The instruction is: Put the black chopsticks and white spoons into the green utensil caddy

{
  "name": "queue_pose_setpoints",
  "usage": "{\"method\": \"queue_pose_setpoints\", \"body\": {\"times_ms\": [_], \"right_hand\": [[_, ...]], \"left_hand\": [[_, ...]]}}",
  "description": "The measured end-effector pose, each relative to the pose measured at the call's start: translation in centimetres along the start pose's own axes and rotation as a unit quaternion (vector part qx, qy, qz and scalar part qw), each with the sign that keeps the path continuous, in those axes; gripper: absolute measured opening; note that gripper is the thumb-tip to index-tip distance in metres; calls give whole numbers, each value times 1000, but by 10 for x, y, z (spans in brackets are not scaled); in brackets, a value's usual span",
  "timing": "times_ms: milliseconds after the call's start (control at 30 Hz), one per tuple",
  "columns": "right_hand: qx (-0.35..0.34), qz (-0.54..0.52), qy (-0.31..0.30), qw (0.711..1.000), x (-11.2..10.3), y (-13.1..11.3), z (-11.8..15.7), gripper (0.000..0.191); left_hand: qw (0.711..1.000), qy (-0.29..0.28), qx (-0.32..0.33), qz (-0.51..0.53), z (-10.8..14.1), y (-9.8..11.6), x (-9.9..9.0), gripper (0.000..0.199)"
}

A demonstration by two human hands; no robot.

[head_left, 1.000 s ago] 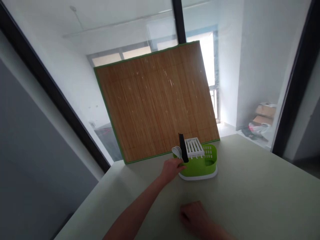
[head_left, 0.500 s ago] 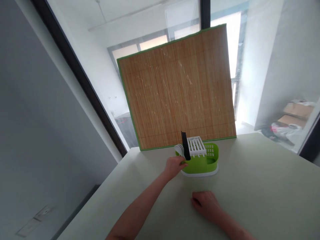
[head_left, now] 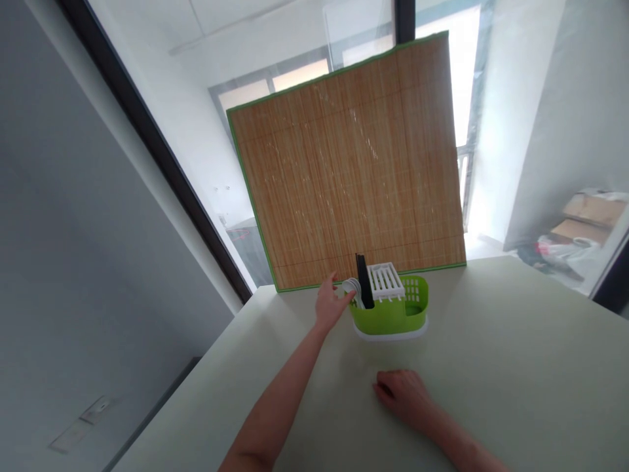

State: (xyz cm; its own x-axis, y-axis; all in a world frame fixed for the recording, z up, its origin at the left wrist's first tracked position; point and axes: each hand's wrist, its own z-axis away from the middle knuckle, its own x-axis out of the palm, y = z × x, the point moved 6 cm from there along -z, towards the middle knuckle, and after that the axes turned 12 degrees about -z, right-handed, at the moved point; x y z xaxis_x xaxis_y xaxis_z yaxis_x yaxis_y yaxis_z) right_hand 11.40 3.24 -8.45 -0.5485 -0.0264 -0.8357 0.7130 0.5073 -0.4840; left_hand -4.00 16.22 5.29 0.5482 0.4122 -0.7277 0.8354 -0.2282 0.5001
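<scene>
A green utensil holder (head_left: 383, 322) with a white base and a white slotted rack (head_left: 386, 280) stands on the table. White spoons (head_left: 352, 286) and black chopsticks (head_left: 364, 282) stand upright in its left part. My left hand (head_left: 330, 303) is at the holder's left end, thumb and fingers apart around the spoon heads; the thumb is close to them, and whether it touches I cannot tell. Near the front, my right hand (head_left: 401, 392) rests on the table with its fingers curled in; nothing shows in it.
A bamboo mat (head_left: 344, 170) with green edging leans upright behind the holder, against the glass. The pale table (head_left: 511, 341) extends to both sides. Boxes and bags (head_left: 584, 223) lie beyond the glass at the right.
My left hand has moved up and slightly left from the holder's front left edge to the spoon heads, and its fingers have spread. The right hand stays in place.
</scene>
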Motion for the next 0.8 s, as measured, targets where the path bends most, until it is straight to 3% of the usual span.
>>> {"method": "queue_pose_setpoints", "body": {"times_ms": [67,133,233,433,633,800], "right_hand": [[2,-1,-1,1000,1,0,0,22],[4,-1,0,1000,1,1,0,23],[8,-2,2,1000,2,2,-1,23],[1,0,16,1000,2,1,-1,21],[2,2,16,1000,1,1,-1,22],[-4,-6,16,1000,0,-1,0,23]], "left_hand": [[993,-89,-47,63,-16,-10,16,66],[978,-169,-52,106,-26,-10,32,53],[970,-205,-23,128,-32,-3,45,39],[981,-158,-3,110,-33,4,51,36],[996,-79,24,41,-34,7,38,26],[998,-45,33,-4,-25,14,29,29]]}}
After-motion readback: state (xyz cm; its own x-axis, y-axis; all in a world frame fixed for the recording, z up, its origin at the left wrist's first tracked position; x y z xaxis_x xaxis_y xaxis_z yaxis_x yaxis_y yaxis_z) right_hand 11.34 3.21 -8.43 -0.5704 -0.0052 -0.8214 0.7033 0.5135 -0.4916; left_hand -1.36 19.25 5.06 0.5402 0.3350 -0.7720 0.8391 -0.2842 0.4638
